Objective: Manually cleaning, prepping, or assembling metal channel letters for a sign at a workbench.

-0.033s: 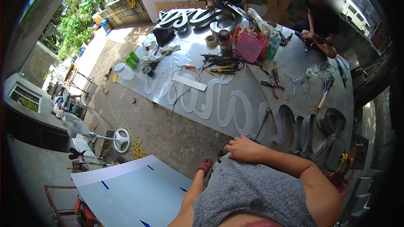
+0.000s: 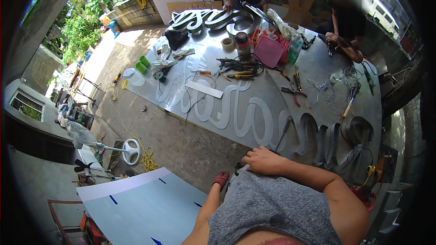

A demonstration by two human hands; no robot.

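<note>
My right hand [image 2: 262, 160] lies against the grey shirt [image 2: 272, 195] at my waist, fingers loosely extended and nothing seen in them. By my left hip hangs my left hand [image 2: 221, 179] in a dark red glove. Its fingers look curled; whatever is inside them, if anything, is hidden. Neither hand touches the metal-topped table [image 2: 213, 131] in front of me. Along its near side are flat metal script letters [image 2: 261, 122] and, to the right, letters with raised metal edges [image 2: 327, 140]. A dark thin rod-like tool [image 2: 284, 132] rests just beyond my right hand.
Pliers [image 2: 295, 95], a soldering iron [image 2: 349, 106], a pink basket [image 2: 269, 51] and a jar [image 2: 243, 44] sit on the table. Two people work at its far side, near raised letters [image 2: 195, 20]. At left are a white fan [image 2: 93, 140], yellow cord [image 2: 149, 159] and a pale sheet [image 2: 145, 204].
</note>
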